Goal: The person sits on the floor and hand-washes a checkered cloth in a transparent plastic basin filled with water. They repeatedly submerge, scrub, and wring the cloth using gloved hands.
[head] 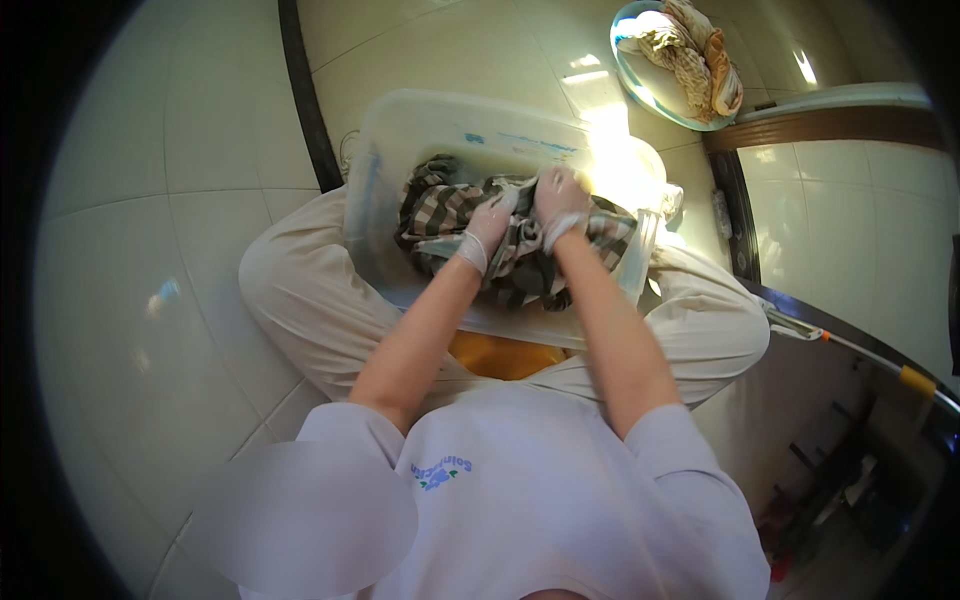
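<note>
A dark green, white and pinkish checked cloth (442, 214) lies bunched inside a translucent plastic tub (375, 255). My left hand (491, 223), in a thin clear glove, grips a fold near the middle of the cloth. Just to its right and slightly farther from me, my right hand (562, 196) is closed on another fold; it wears the same kind of glove and is a little blurred. The fingertips of both hands are partly hidden in the fabric. Pale, cloudy water (480, 166) seems to show along the tub's far side.
The tub stands between my bent knees on a tiled floor (217, 225). A round basin (637, 90) with twisted, patterned cloth (686, 56) sits at the far right. A pole (862, 352) lies by the right knee. Bright sunlight washes out the tub's far right corner.
</note>
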The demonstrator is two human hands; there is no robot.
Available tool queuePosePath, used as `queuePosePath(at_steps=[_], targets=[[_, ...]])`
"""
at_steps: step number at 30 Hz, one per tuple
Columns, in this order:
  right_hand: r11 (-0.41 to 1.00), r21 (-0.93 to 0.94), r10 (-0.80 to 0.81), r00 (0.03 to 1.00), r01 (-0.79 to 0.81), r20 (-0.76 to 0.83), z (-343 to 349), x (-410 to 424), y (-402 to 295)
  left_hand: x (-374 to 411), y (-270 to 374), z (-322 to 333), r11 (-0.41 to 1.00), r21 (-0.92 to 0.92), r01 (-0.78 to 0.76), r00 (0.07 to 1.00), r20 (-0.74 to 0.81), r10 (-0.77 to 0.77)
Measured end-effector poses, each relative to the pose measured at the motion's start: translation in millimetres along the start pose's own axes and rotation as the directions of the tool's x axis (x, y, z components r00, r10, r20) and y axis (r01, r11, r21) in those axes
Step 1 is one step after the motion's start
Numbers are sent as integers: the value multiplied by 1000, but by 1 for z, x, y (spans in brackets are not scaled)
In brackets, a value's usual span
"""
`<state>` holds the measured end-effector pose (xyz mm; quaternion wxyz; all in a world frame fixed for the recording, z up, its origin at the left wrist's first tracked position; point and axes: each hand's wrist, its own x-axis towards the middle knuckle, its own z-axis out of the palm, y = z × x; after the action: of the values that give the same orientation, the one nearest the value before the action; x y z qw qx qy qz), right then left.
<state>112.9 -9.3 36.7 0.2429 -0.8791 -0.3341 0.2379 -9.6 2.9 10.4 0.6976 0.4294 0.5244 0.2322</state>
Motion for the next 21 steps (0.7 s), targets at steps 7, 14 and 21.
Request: queuePosePath(at_steps=[7,14,21], targets=[[758,278,-504,801,590,-324,-112,30,-107,-18,137,-36,924,-71,-376,918,-166,360],[769,155,-613,784,620,-95,-102,-36,-20,-37,104,-50,913,355,-200,962,249,114],[862,6,-208,343,507,916,-82,-48,57,-57,-3,-56,182,756,-629,640,636,-432]])
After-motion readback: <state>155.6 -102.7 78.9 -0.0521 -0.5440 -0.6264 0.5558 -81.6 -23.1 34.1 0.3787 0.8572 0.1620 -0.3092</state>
